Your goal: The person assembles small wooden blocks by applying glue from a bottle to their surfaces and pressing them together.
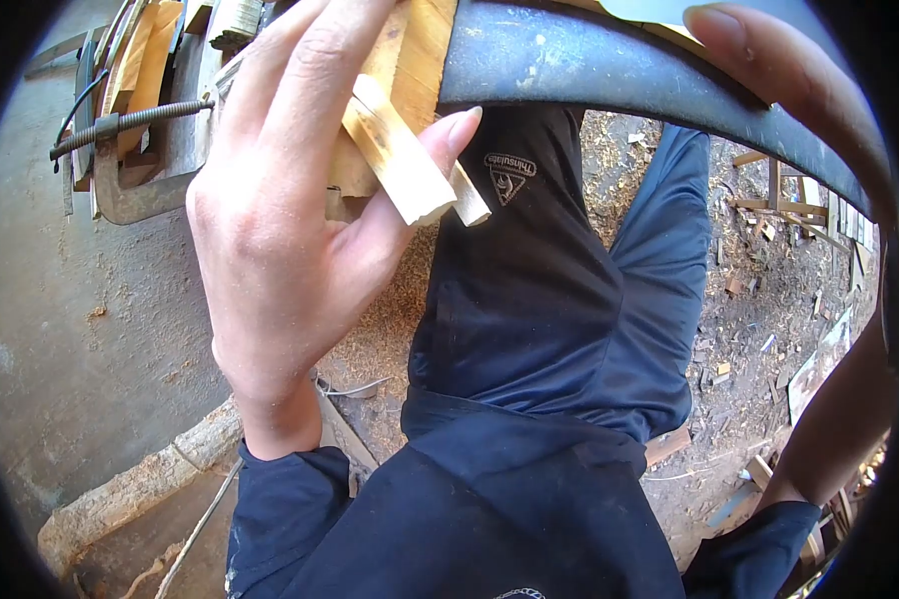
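My left hand point(280, 170) is closed round two short wooden strips point(398, 160), with the thumb behind them and their cut ends pointing down towards my lap. Right beside its fingers, a wider wooden board point(425, 50) lies at the edge of a dark blue-grey surface point(569, 55). At the upper right, my right hand point(799, 60) reaches over that surface. One of its digits stretches towards a pale smooth object point(659, 8) at the top edge of the view. The rest of that hand is cut off or in shadow, and I cannot tell what it grips.
A metal clamp with a threaded rod point(135, 128) sits at the left by several stacked wood pieces point(150, 50). My dark-trousered legs point(529, 299) are below the surface. Sawdust and wood scraps point(749, 329) litter the ground at right. A rough log point(140, 479) lies lower left.
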Demonstrator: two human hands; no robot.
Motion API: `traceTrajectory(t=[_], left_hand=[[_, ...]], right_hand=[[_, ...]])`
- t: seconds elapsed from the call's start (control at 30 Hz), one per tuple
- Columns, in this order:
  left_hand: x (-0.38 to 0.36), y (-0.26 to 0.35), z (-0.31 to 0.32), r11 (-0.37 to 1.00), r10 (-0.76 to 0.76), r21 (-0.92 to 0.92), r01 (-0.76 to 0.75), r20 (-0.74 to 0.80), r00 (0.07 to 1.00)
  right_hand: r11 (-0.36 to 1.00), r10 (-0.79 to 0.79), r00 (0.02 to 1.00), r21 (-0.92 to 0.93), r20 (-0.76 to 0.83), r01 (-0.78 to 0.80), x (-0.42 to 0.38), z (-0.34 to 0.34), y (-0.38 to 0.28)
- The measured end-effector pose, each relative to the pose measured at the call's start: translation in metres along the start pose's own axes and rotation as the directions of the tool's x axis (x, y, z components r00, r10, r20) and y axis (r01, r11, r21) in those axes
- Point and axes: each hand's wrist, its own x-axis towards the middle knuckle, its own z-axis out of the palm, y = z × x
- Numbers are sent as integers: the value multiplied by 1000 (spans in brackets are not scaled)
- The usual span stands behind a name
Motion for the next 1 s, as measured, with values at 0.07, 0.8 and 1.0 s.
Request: traceTrajectory(t=[0.07,0.8,1.0], left_hand=[[0,-1,1,1000,-2,-1,2,-2,1000],[0,-2,0,1000,-7,7,7,1,1000],[2,-2,1,1000,-16,16,16,0,1000]], right_hand=[[1000,-5,1000,1,6,5,1,4,-3],[1000,-17,1000,8,-1,17,5,2,-2],[999,-39,999,10,16,39,12,3,-6]])
